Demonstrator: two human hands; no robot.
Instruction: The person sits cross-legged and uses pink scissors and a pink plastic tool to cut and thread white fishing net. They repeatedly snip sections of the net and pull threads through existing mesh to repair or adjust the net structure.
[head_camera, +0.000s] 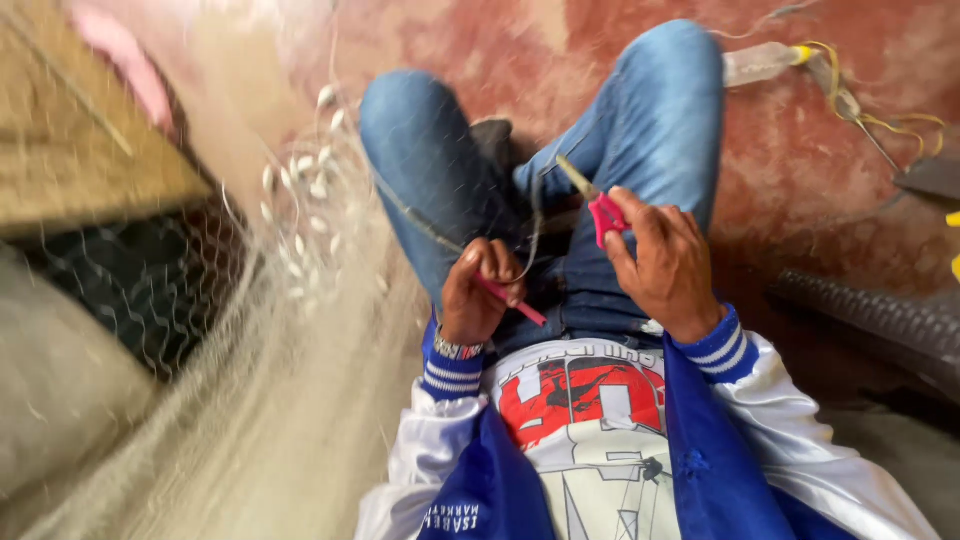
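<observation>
Fishing net (300, 330), fine, limp and light, likely to snag, drapes from the person's left across the lap. Left hand (478, 292), closed, pinches mesh and a pink stick (512, 300); right hand (662, 262) grips pink-handled scissors (598, 205). Best held bunched.

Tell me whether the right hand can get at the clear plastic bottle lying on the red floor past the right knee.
Probably not as things stand. The right hand is closed on a pink tool over the lap, and the bottle lies on the floor beyond the raised right knee. Nothing covers the bottle, but the hand would have to pass the knee.
</observation>
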